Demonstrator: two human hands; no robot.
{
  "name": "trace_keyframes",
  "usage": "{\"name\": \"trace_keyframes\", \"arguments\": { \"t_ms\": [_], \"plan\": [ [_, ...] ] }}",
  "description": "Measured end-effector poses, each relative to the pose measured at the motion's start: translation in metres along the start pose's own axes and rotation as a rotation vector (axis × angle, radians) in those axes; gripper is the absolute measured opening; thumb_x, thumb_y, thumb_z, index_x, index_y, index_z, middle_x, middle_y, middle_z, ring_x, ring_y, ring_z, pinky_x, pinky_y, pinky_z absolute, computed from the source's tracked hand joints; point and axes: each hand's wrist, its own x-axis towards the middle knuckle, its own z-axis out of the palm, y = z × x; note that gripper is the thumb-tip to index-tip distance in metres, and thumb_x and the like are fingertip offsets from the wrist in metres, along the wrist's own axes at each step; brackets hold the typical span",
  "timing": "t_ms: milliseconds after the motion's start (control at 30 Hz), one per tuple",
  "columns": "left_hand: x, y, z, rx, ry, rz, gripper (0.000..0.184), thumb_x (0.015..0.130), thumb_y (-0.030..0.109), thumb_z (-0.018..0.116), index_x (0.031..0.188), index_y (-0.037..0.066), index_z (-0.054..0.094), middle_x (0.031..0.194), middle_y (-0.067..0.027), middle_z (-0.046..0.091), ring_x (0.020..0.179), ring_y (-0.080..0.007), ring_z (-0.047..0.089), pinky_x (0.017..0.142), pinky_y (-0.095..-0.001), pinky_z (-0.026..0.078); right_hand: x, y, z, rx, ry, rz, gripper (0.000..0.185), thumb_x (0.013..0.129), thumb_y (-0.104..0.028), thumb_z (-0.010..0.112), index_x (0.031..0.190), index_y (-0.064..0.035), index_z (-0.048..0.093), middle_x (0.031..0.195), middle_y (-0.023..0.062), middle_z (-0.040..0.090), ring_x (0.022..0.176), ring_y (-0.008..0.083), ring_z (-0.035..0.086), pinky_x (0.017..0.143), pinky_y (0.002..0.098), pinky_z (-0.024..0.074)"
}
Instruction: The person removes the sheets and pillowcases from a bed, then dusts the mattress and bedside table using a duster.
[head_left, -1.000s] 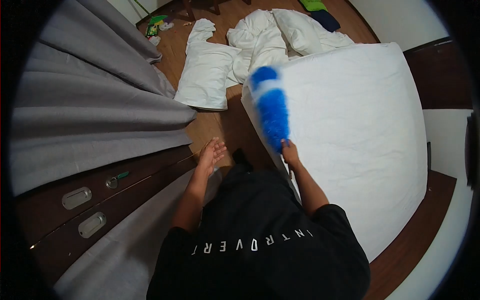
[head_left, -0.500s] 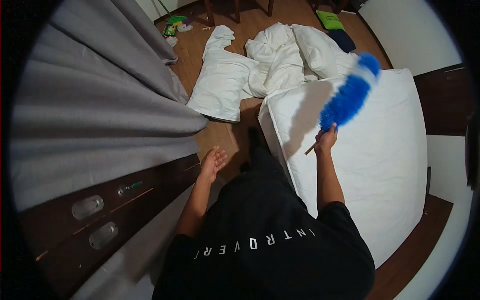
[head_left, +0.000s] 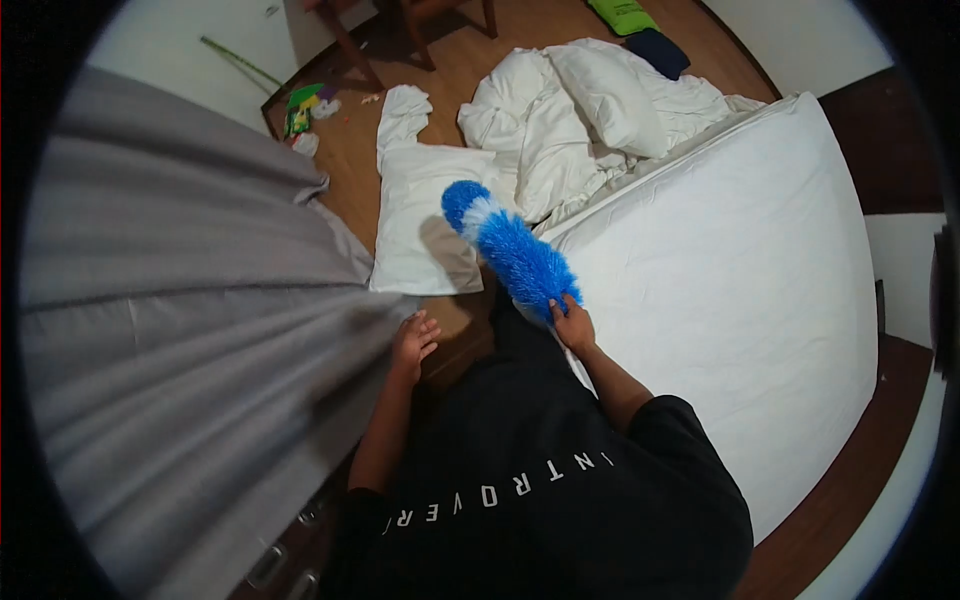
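Observation:
A fluffy blue duster [head_left: 522, 255] with a white band is in my right hand [head_left: 574, 326], whose fingers close round its lower end. The duster points up and left, past the near left corner of the white mattress [head_left: 720, 300], with its tip over a white pillow [head_left: 425, 210] on the floor. My left hand [head_left: 415, 342] is held out beside the grey curtain [head_left: 200, 280], its fingers apart and nothing in it.
Crumpled white bedding [head_left: 535, 125] lies on the floor beyond the mattress. Green [head_left: 622, 15] and dark [head_left: 657, 53] folded items are at the top. Wooden chair legs [head_left: 415, 38] stand at the back, near a green broom [head_left: 300, 97] by the wall.
The duster has swung from above the mattress leftward to over the pillow, still in my right hand. The view has shifted, and the curtain now covers more of the dark drawers. My left hand stays open.

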Motion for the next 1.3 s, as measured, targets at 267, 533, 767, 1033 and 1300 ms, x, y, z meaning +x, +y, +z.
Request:
{"name": "trace_keyframes", "arguments": {
  "t_ms": [267,533,767,1033,1300],
  "plan": [
    [0.048,0.1,0.089,0.396,-0.131,0.065,0.055,0.079,0.046,0.053,0.119,0.011,0.037,0.112,-0.0077,0.048,0.098,-0.0204,0.049,0.08,-0.0369,0.038,0.049,-0.095,-0.023,0.483,-0.154,-0.121,0.06,0.084,-0.052,0.036,0.119,-0.004,0.041,0.091,0.0267,0.057,0.09,0.0396,0.054,0.077,0.0411,0.0411],
    [0.102,0.142,0.182,0.298,-0.329,0.263,0.026,0.078,0.012,0.061,0.101,0.001,0.054,0.097,-0.006,0.055,0.089,-0.0159,0.051,0.078,-0.029,0.041,0.018,-0.141,-0.051,0.515,-0.235,-0.153,0.063,0.086,-0.054,0.029,0.124,-0.0038,0.036,0.098,0.0233,0.056,0.095,0.032,0.053,0.084,0.0359,0.0384],
    [0.13,0.203,0.241,0.407,-0.474,0.453,0.034,0.074,0.009,0.064,0.104,0.002,0.051,0.098,-0.0047,0.054,0.09,-0.0161,0.051,0.081,-0.027,0.039,0.041,-0.146,-0.053,0.476,0.016,0.184,0.045,0.085,-0.043,0.043,0.097,-0.0014,0.055,0.083,0.0214,0.059,0.081,0.0366,0.056,0.072,0.0394,0.0426],
    [0.179,0.228,0.253,0.721,-0.614,0.354,0.046,0.077,0.019,0.062,0.114,0.005,0.037,0.094,-0.0053,0.055,0.08,-0.013,0.055,0.067,-0.0246,0.041,0.044,-0.114,-0.064,0.309,0.467,0.404,0.027,0.086,-0.027,0.038,0.092,-0.006,0.054,0.078,0.022,0.057,0.075,0.0395,0.054,0.066,0.0476,0.0406],
    [0.186,0.234,0.233,1.063,-0.778,0.191,0.037,0.082,0.027,0.055,0.11,0.007,0.043,0.09,-0.0034,0.056,0.076,-0.0102,0.055,0.063,-0.0224,0.039,0.006,-0.036,-0.112,1.394,1.33,0.565,0.039,0.091,-0.035,0.034,0.086,-0.003,0.056,0.055,-0.0021,0.04,0.042,0.0093,0.035,0.037,0.0245,0.0284]
  ]
}}
